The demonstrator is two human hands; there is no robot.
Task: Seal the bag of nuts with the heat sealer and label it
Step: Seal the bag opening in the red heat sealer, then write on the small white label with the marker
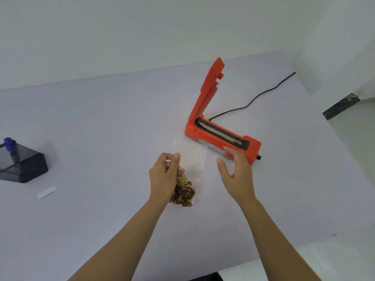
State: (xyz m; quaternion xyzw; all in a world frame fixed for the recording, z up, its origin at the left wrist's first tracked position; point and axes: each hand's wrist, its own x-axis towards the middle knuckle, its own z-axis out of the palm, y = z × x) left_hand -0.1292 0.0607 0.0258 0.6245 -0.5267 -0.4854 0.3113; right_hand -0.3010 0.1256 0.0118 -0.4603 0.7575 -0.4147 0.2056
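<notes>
Plastic bag (pixel 192 159), thin, limp and likely slippery, lies mid-counter (pixel 101 118) just before the open-lidded heat sealer (pixel 221 136), nuts (pixel 182 192) weighting its near end. Left hand (pixel 164 171) pinches its left edge. Right hand (pixel 233 167), fingers spread, holds nothing. Judged best held taut by both mouth corners.

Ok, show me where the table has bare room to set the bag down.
Widest bare patch: the table between the mesh holder and the sealer. Also bare: right of the right hand. Crowded: before the sealer, around the bag and left hand.
</notes>
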